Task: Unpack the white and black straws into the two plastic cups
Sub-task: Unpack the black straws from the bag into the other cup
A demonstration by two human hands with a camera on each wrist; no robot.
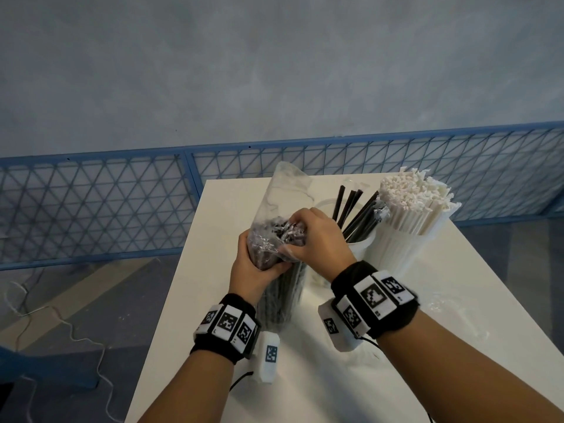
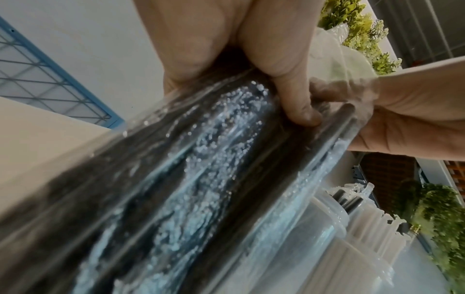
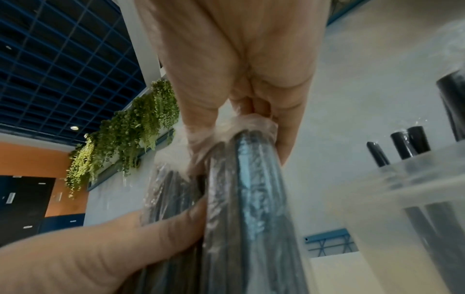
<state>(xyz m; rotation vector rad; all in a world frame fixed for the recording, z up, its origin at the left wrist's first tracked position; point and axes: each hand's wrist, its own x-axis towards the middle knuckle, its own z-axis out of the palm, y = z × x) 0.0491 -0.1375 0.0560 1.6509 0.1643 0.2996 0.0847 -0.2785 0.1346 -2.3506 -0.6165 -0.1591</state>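
A clear plastic bag of black straws (image 1: 279,297) stands upright on the white table (image 1: 335,377). My left hand (image 1: 259,267) grips the bag around its upper part. My right hand (image 1: 293,236) is at the bag's open mouth, fingers curled round the tops of a bunch of black straws (image 3: 241,179), with film bunched over the fingers (image 3: 284,129). Just right of the hands, a plastic cup (image 1: 361,248) holds several black straws (image 1: 357,209). Beside it, a second cup (image 1: 396,254) is packed with white straws (image 1: 415,199). The left thumb (image 2: 297,103) presses on the bag (image 2: 201,179).
A blue wire fence (image 1: 122,203) runs behind the table, in front of a grey wall. Crumpled clear film (image 1: 442,303) lies on the table at the right. White cable (image 1: 70,328) lies on the floor at the left, past the table's edge.
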